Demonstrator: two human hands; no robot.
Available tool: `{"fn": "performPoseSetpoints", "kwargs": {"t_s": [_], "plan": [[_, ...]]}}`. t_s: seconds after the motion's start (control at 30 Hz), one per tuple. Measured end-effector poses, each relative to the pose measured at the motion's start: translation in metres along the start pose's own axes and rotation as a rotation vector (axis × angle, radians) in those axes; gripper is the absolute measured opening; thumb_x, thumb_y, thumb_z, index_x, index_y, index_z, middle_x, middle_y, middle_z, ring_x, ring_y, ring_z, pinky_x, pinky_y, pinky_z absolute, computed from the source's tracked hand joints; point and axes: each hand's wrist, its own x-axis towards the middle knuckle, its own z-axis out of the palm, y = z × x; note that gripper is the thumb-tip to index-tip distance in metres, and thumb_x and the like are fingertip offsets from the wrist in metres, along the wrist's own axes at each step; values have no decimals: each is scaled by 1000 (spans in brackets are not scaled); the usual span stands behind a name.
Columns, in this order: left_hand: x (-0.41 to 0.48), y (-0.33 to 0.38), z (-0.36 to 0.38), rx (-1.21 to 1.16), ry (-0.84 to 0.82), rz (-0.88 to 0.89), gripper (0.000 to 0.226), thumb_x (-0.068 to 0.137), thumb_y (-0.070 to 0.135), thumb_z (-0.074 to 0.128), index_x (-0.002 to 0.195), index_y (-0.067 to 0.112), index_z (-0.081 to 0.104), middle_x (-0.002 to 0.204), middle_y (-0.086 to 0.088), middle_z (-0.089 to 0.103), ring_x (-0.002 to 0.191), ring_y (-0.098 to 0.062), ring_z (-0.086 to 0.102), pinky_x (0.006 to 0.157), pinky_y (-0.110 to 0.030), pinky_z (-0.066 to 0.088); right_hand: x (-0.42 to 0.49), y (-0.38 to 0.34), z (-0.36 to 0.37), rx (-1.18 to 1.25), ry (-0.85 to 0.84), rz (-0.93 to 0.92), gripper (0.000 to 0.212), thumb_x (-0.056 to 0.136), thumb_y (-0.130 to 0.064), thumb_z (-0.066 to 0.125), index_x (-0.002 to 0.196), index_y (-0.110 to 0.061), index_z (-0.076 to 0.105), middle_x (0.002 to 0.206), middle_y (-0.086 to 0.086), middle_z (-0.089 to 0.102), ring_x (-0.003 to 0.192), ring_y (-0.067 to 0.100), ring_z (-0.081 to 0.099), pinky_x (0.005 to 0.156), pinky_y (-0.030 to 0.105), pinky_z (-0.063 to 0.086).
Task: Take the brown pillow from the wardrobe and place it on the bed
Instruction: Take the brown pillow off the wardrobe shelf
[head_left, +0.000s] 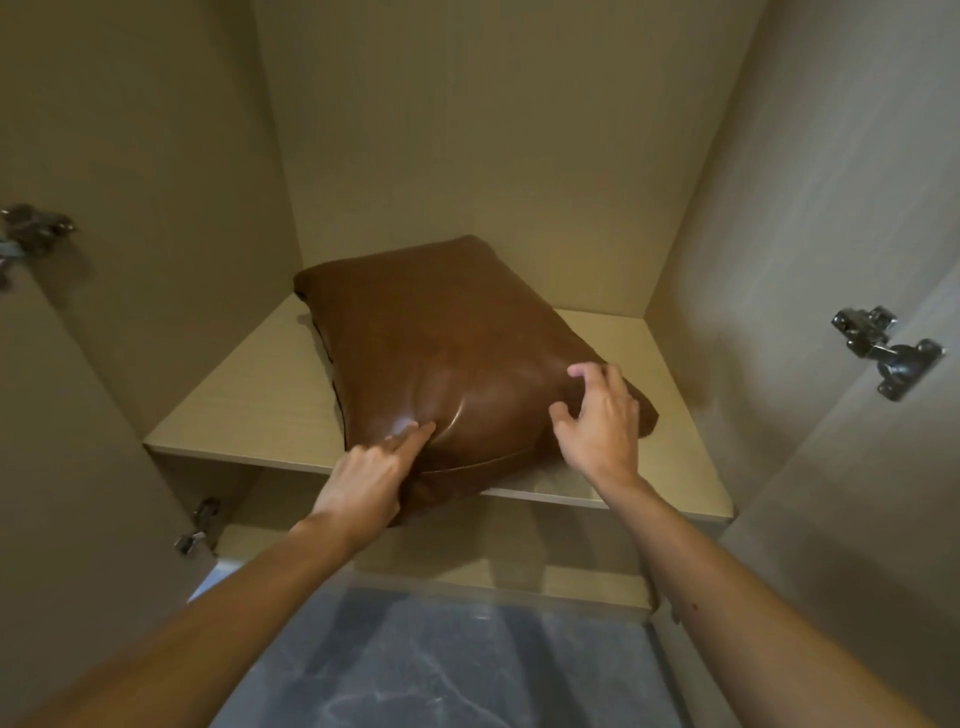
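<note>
A brown leather-look pillow (441, 353) lies on a beige wardrobe shelf (244, 400), its near corner hanging over the shelf's front edge. My left hand (363, 483) grips that near-left corner, thumb pressed into the top, fingers hidden underneath. My right hand (597, 415) rests on the pillow's near-right corner with fingers spread and curled on the surface, thumb against the side. The bed is not in view.
Both wardrobe doors stand open, with metal hinges at the left (31, 234), lower left (200, 525) and right (883, 348). A lower shelf (519, 566) sits beneath. Grey marble-pattern floor (441, 665) lies below my forearms.
</note>
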Motion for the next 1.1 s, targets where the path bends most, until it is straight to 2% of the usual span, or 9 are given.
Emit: {"fn": "performPoseSetpoints", "kwargs": {"t_s": [0.13, 0.27, 0.4, 0.53, 0.6, 0.67, 0.87, 1.0, 1.1], "plan": [[-26, -34, -17, -29, 14, 113, 73, 97, 3, 62, 160, 29, 36, 147, -13, 61, 118, -30, 70, 103, -41, 56, 1, -17, -1, 23, -31, -21, 50, 93, -30, 71, 139, -18, 57, 140, 8, 56, 133, 32, 54, 119, 48, 37], [-60, -63, -32, -97, 94, 307, 51, 88, -1, 67, 134, 21, 71, 98, -6, 81, 75, -24, 77, 69, -35, 63, 13, -30, -7, 14, -110, 8, 64, 93, -48, 68, 148, -19, 52, 150, 7, 52, 139, 30, 52, 117, 48, 40], [-79, -86, -44, -89, 45, 381, 41, 88, 31, 66, 129, 30, 68, 101, 13, 79, 77, -3, 71, 68, -26, 59, 33, -32, -12, 36, -266, 122, 88, 88, -67, 65, 158, -22, 39, 157, 10, 46, 142, 35, 50, 114, 52, 44], [-43, -78, -51, -334, 197, 60, 63, 90, 74, 51, 141, 36, 51, 120, 15, 65, 105, -9, 64, 88, -41, 59, 35, -23, -6, 106, -431, 221, 103, 88, -72, 62, 167, -23, 18, 168, 11, 34, 151, 35, 39, 120, 51, 38], [-12, -70, -53, -454, 185, -196, 85, 90, 76, 52, 160, 33, 32, 157, 0, 43, 145, -24, 42, 117, -49, 41, 29, -18, 0, 98, -468, 205, 102, 91, -70, 60, 168, -19, 14, 170, 9, 34, 154, 32, 36, 122, 48, 35], [10, -58, -52, -633, 81, -354, 111, 80, 80, 56, 167, 29, 10, 174, -6, 16, 160, -27, 16, 128, -47, 21, 22, -15, 4, 96, -459, 187, 102, 91, -67, 63, 168, -18, 15, 169, 9, 36, 153, 32, 37, 121, 48, 36], [18, -44, -21, -548, 36, -552, 143, 53, 108, 41, 166, 32, 0, 162, -14, 34, 143, -42, 43, 118, -50, 39, 9, -6, -3, 106, -588, 282, 144, 67, -73, 82, 165, -31, -15, 170, 8, 29, 151, 35, 40, 122, 57, 32], [17, -65, -16, -651, 29, -660, 153, 36, 112, 42, 165, 32, 18, 156, -17, 38, 144, -43, 38, 119, -48, 35, 9, 2, -12, 264, -548, 406, 133, 57, -85, 78, 164, -28, 21, 160, 3, 45, 141, 32, 51, 116, 50, 45], [16, -69, -9, -751, 57, -690, 147, 32, 107, 57, 159, 40, 27, 151, -13, 32, 142, -41, 36, 118, -47, 34, 10, 2, -8, 204, -470, 471, 129, 53, -93, 71, 154, -21, 36, 157, 9, 31, 143, 36, 43, 115, 50, 44]]}}
